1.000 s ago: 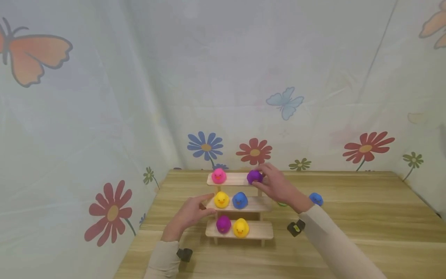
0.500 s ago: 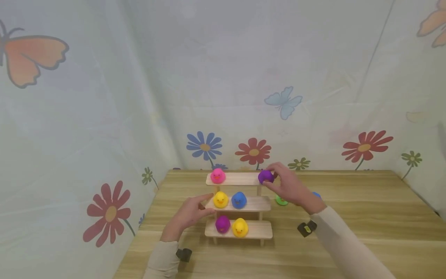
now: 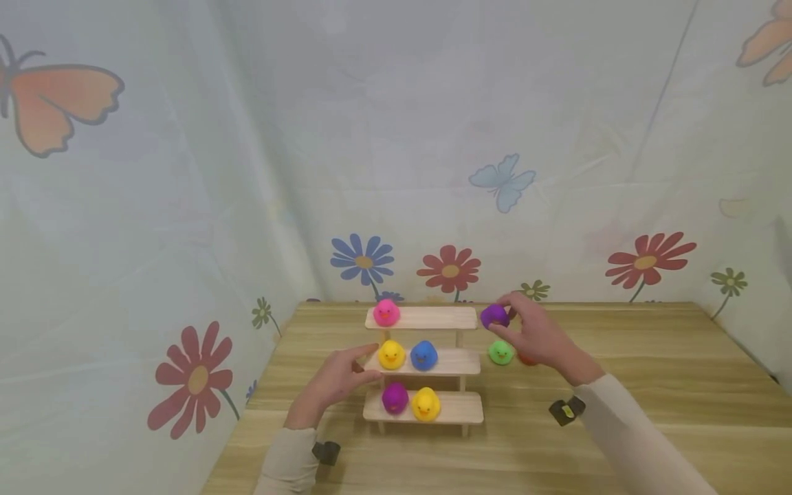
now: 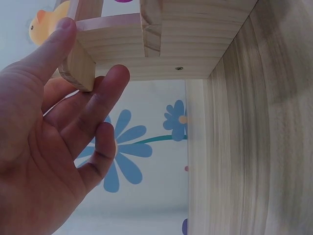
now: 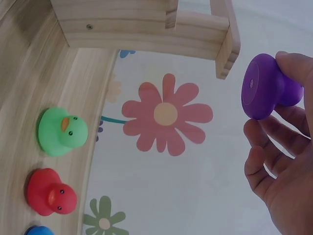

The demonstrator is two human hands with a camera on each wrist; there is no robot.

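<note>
My right hand (image 3: 540, 335) pinches a purple rubber duck (image 3: 493, 317) between thumb and fingers, just off the right end of the top shelf. In the right wrist view the duck's flat base (image 5: 253, 84) faces the three-tier wooden stand (image 5: 142, 30). My left hand (image 3: 337, 377) grips the left end of the middle shelf, thumb on one side and fingers on the other, beside a yellow duck (image 3: 392, 355). A blue duck (image 3: 423, 355) sits next to that one. The top shelf bears a pink duck (image 3: 386, 313); the bottom one bears a purple duck (image 3: 394, 399) and a yellow duck (image 3: 426, 404).
Right of the stand, a green duck (image 3: 501, 353) and a red duck (image 5: 51, 192) stand on the wooden table (image 3: 650, 385). A blue duck (image 5: 39, 230) shows partly at the right wrist view's lower edge. A flower-printed curtain (image 3: 396, 137) hangs behind.
My right hand has carried the purple duck rightward from over the top shelf to past its end. The green duck has come into view beneath it. The left hand stays in place.
</note>
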